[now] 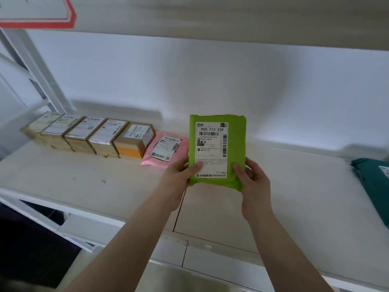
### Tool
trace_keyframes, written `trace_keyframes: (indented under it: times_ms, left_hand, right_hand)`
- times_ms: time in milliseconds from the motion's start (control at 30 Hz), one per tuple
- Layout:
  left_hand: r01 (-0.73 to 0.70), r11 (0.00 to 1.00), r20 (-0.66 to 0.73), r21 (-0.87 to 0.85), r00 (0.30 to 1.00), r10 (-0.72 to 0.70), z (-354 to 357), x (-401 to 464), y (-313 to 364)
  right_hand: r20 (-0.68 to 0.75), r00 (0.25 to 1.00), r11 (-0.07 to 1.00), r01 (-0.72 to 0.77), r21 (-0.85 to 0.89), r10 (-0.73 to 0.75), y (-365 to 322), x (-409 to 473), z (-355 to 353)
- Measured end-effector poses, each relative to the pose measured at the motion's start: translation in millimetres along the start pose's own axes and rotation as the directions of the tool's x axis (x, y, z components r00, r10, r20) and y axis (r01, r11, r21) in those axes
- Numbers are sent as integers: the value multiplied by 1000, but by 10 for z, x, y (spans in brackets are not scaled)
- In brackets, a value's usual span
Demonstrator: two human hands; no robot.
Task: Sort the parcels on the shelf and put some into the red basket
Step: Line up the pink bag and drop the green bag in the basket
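1. Far left on the shelf (84,175) I see a row of five cardboard boxes (88,133), labels up, touching side by side; they look stiff and would take a grip on opposite sides.
2. Just right of the row lies a pink poly mailer (166,149), flat and soft.
3. My left hand (179,182) is closed on the lower left corner of the lime-green mailer (217,149), thumb on its label.
4. My right hand (252,186) pinches the lower right corner. The mailer stands upright above the shelf; I judge it light, slick and floppy, so the edges are the best hold.
5. Far right, a dark green mailer (376,186) is partly cut off.
6. The red basket is not in view.
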State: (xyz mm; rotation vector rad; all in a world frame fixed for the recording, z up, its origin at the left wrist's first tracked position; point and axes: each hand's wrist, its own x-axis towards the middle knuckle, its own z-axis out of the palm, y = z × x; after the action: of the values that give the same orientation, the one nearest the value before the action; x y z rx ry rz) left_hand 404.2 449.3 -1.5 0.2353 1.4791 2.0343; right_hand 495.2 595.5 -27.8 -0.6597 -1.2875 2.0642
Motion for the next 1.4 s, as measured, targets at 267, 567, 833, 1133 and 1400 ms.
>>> trace_keyframes:
  times_ms: [267, 567, 833, 1133, 1400]
  left_hand:
    - [-1, 1000, 33, -27, 999, 2, -189, 26, 87]
    - [11, 1000, 77, 7, 997, -11, -351, 102, 166]
    - [27, 1000, 85, -11, 996, -26, -460, 161, 229]
    - [57, 997, 153, 43, 986, -63, -419, 167, 195]
    - [29, 979, 321, 202, 943, -94, 56, 22, -276]
  right_hand:
    - [33, 999, 999, 17, 28, -18, 4, -50, 169]
    - [33, 999, 999, 21, 29, -22, 75, -26, 308]
    - [15, 999, 999, 31, 17, -31, 123, -19, 403]
    - [-85, 995, 998, 61, 7, -60, 133, -221, 339]
    - [-260, 964, 998, 51, -28, -57, 8, -736, -198]
